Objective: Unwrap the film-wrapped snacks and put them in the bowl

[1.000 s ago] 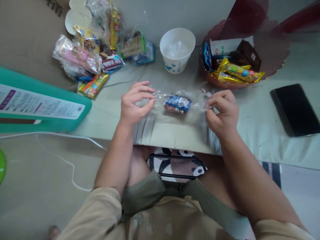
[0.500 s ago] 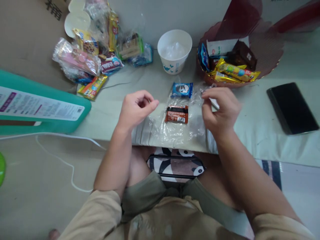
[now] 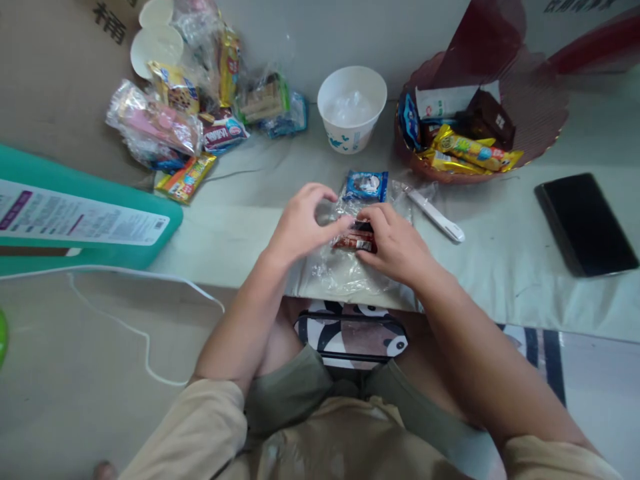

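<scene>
My right hand is closed around the right end of a small brown snack packet, with fingers on its upper edge and thumb at its lower edge. At the packet's left side is my left hand, thumb and fingers apart, holding nothing. Crumpled clear plastic wrap lies beneath the packet. A blue snack packet rests just beyond the fingers. To the right of it lies a slim tool with a white handle, possibly a small knife, its tip against the plastic.
A white paper cup with clear plastic inside stands behind. A ribbed bowl holds several snacks. Assorted wrapped snacks pile up at back left, beside a green container. A black phone lies at right.
My right hand has left the white-handled tool, moved left and taken hold of the brown packet. My left hand has come right, toward the same packet.
</scene>
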A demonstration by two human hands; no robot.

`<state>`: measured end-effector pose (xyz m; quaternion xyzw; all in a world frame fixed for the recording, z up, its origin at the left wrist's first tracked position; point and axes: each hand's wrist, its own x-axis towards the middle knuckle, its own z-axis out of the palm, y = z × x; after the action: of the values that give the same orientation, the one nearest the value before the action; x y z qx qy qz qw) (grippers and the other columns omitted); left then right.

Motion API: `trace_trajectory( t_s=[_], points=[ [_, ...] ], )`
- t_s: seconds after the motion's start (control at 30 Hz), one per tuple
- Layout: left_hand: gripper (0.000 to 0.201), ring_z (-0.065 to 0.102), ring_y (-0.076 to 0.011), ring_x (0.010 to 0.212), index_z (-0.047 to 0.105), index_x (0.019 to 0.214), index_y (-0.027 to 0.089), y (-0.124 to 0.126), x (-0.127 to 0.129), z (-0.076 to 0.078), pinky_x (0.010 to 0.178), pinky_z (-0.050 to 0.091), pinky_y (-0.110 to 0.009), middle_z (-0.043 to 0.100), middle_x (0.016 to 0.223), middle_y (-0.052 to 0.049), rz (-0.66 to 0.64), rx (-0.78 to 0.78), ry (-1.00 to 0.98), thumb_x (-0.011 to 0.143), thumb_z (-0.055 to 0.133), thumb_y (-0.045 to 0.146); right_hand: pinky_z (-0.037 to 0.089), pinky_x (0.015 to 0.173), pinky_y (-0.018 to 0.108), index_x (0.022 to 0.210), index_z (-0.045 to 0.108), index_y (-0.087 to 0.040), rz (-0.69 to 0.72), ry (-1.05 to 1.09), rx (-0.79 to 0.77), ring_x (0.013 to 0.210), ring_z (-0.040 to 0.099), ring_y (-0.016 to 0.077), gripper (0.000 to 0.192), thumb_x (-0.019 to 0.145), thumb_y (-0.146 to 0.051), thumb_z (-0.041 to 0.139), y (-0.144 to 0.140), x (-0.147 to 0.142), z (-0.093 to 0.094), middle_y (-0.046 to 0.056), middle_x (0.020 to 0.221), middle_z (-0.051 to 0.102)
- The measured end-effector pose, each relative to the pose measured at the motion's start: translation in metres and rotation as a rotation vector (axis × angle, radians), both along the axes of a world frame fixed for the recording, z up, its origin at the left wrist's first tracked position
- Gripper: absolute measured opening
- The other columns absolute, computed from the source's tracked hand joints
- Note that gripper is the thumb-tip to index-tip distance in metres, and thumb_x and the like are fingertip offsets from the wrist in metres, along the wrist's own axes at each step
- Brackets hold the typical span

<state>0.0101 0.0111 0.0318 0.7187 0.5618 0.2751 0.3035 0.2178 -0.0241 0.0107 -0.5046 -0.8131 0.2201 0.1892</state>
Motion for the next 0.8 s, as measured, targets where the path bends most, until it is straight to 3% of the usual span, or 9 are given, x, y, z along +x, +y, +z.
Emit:
trace_trajectory(
  t_s=[0.1,0.17,0.27,0.43,0.5,0.57,0.67,0.73,0.8],
  points=[
    [0.022,0.067,-0.0252,0.11,0.069,0.093,0.021,-0.003,-0.002,0.002,0.093,0.054,-0.038,0.07,0.122,-0.008,-0.094,-0.016,0.094,0.072,0.074,0.023,0.049,0.089,0.046,0.13,0.052,-0.022,0.018,0.054,0.035,0.118,0.061,0.0352,0.055,0.077,-0.021,0.066,0.001,0.002,-0.001,0.017,0.13,0.065],
    [0.007,0.069,-0.0225,0.097,0.065,0.079,0.02,-0.003,-0.004,0.002,0.088,0.055,-0.037,0.073,0.107,-0.007,0.021,-0.032,0.085,0.074,0.066,0.015,0.048,0.09,0.047,0.133,0.051,-0.022,0.021,0.076,0.052,0.121,0.06,0.036,0.057,0.077,-0.022,0.066,0.001,0.005,0.002,0.017,0.132,0.065],
    [0.006,0.067,-0.0196,0.081,0.061,0.075,0.021,-0.003,-0.005,0.004,0.076,0.055,-0.034,0.071,0.086,-0.004,0.193,-0.05,-0.019,0.081,0.06,0.019,0.048,0.09,0.048,0.131,0.053,-0.022,-0.009,0.123,0.066,0.117,0.062,0.035,0.054,0.078,-0.025,0.065,0.0,0.014,0.007,0.016,0.128,0.067],
    [0.025,0.067,-0.0254,0.102,0.069,0.095,0.021,-0.009,0.0,0.004,0.094,0.054,-0.041,0.072,0.109,-0.008,-0.052,-0.034,0.078,0.073,0.075,0.031,0.051,0.088,0.045,0.118,0.054,-0.023,-0.103,0.241,0.127,0.102,0.064,0.0296,0.043,0.077,-0.032,0.065,0.009,0.022,0.006,0.012,0.113,0.068],
    [0.01,0.067,-0.0248,0.094,0.068,0.083,0.02,-0.008,0.0,0.0,0.092,0.054,-0.043,0.072,0.1,-0.008,0.02,-0.066,0.094,0.074,0.071,0.025,0.051,0.087,0.044,0.112,0.054,-0.023,-0.159,0.256,0.182,0.1,0.064,0.0284,0.039,0.075,-0.03,0.064,0.016,0.021,0.004,0.01,0.109,0.066],
    [0.005,0.066,-0.0217,0.086,0.063,0.07,0.021,-0.004,-0.002,-0.004,0.088,0.054,-0.04,0.071,0.089,-0.006,0.187,-0.116,-0.091,0.075,0.064,0.021,0.051,0.087,0.044,0.109,0.055,-0.023,-0.204,0.276,0.244,0.098,0.063,0.027,0.037,0.074,-0.027,0.064,0.023,0.02,0.001,0.009,0.107,0.065],
    [0.016,0.067,-0.019,0.092,0.054,0.062,0.021,0.003,-0.009,-0.004,0.083,0.055,-0.033,0.073,0.093,-0.005,0.368,-0.303,-0.657,0.075,0.062,0.026,0.051,0.084,0.042,0.108,0.055,-0.023,-0.217,0.323,0.322,0.095,0.061,0.0249,0.036,0.073,-0.025,0.065,0.033,0.019,-0.005,0.007,0.103,0.062],
    [0.024,0.069,-0.0201,0.1,0.049,0.058,0.02,0.006,-0.013,-0.001,0.082,0.057,-0.031,0.075,0.101,-0.006,0.396,-0.472,-0.997,0.074,0.062,0.031,0.051,0.083,0.041,0.109,0.056,-0.023,-0.215,0.362,0.339,0.095,0.06,0.0243,0.037,0.073,-0.026,0.067,0.038,0.019,-0.01,0.006,0.104,0.061],
    [0.03,0.069,-0.024,0.108,0.045,0.055,0.02,0.005,-0.016,0.002,0.084,0.059,-0.033,0.076,0.107,-0.007,0.387,-0.594,-1.198,0.074,0.063,0.035,0.052,0.083,0.041,0.111,0.056,-0.023,-0.225,0.4,0.339,0.096,0.059,0.0245,0.039,0.075,-0.027,0.068,0.042,0.018,-0.015,0.006,0.106,0.06]
  ],
)
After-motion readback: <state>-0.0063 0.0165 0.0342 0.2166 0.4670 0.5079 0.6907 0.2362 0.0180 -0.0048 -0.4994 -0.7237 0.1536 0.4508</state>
